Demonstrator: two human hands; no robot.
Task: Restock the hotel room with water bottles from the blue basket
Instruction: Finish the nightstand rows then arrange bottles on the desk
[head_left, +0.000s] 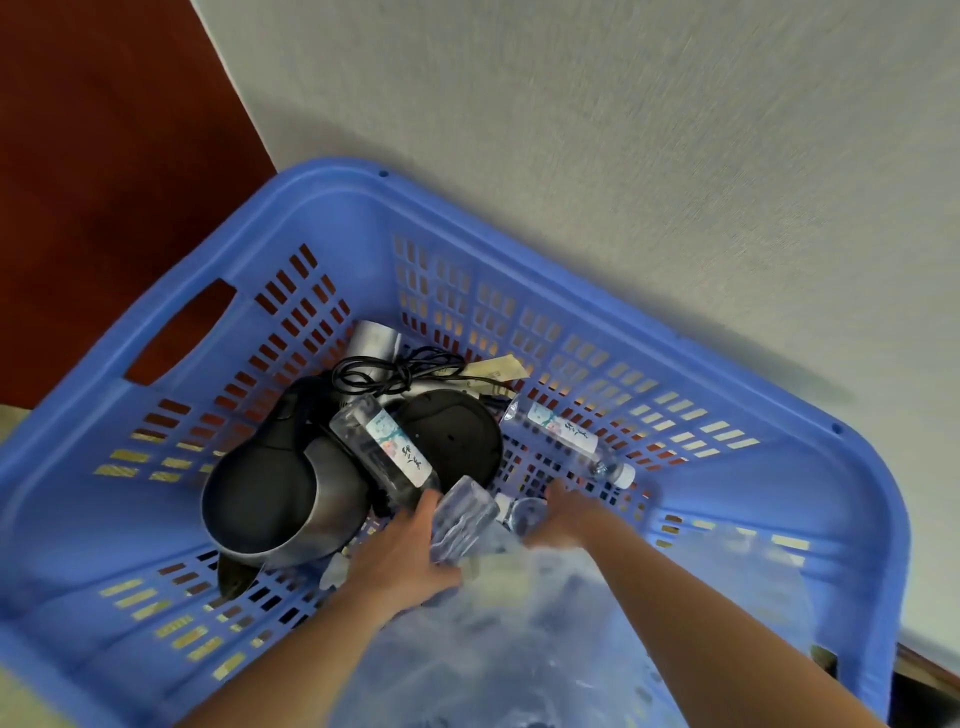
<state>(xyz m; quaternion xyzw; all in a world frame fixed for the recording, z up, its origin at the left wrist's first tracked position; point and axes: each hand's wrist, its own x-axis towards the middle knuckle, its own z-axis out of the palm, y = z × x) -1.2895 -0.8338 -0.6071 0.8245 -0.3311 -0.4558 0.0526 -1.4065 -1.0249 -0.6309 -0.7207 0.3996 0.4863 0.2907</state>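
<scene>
Though blurred, pale textured surface (649, 156) (beside blue basket (623, 332))

One wide-angle view from the person's head looks steeply down into the blue basket (78, 519), close enough that it fills most of the frame. The left hand (410, 556) and right hand (566, 514) reach in from the bottom edge. A pale wall (675, 130) takes the upper right and a brown panel (104, 182) the upper left.

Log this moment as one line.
phase: pickup | left hand: grips bottle | right hand: blurred, inside basket | kettle: beside left hand
</scene>
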